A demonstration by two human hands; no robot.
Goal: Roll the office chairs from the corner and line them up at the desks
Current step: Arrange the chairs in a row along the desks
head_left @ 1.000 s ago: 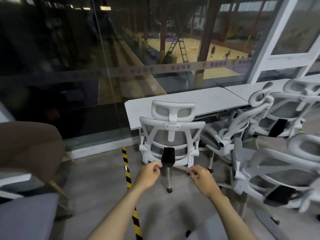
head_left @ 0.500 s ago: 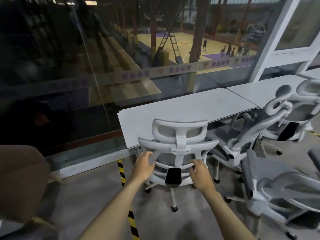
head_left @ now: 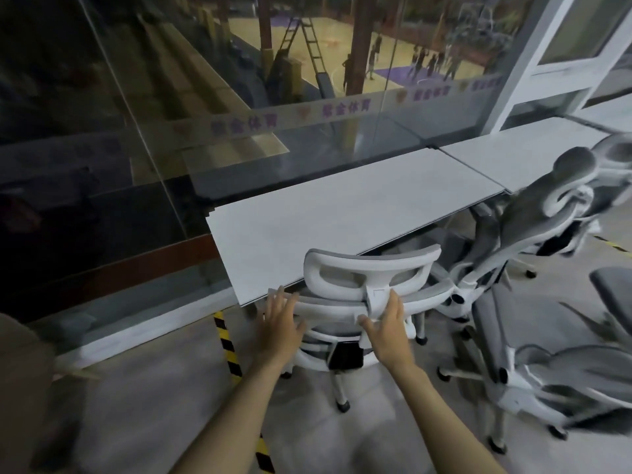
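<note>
Both our hands lie flat, fingers straight: left hand [head_left: 280, 325] and right hand [head_left: 388, 331] press the white mesh-backed office chair [head_left: 362, 302] at the white desk's [head_left: 342, 213] near edge.

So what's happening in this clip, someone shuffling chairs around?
A person stands behind a white office chair that faces the left desk. The left hand and right hand lie open, fingers straight, against the top of its backrest, as if pushing it in. The chair's headrest is at the desk's front edge. To the right, more chairs are bunched at odd angles, not lined up at the right desk.
</note>
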